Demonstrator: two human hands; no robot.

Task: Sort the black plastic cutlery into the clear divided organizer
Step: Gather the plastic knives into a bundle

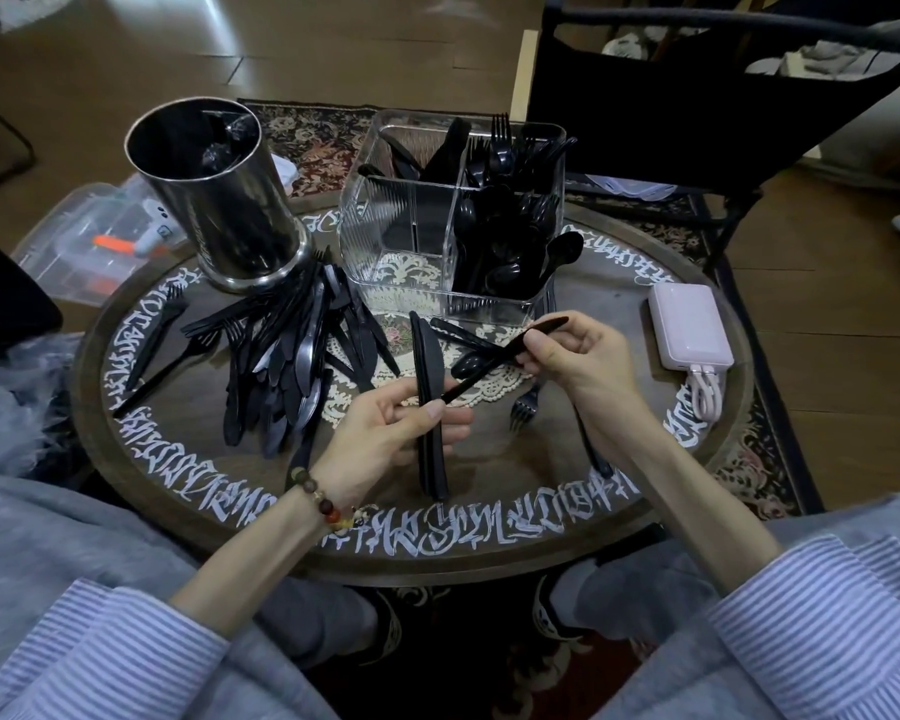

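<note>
The left hand (385, 433) gripped a small bundle of knives (430, 407), blades pointing away from the person, thumb pressed across the handles. The right hand (567, 356) pinched another knife (500, 353) near its blade end, its handle angled down toward the left thumb — by the look of it, being added to the bundle. The organizer (453, 215) stood just beyond the hands on the round table (489, 537); its right side already held forks and spoons, its back left part a few knives, and the front left part looked empty. A large pile of cutlery (287, 350) lay unsorted beside the metal canister (219, 194), with a loose fork (523, 405) and a spoon (468, 363) near the hands.

To do this step well, the handle probably should slide in flat beside the others, all blades facing one way, while the left thumb eased only enough to admit it — otherwise the stack could fan out. The bundle would then likely go handles-down with the knives at the back left, clear of the divider.
</note>
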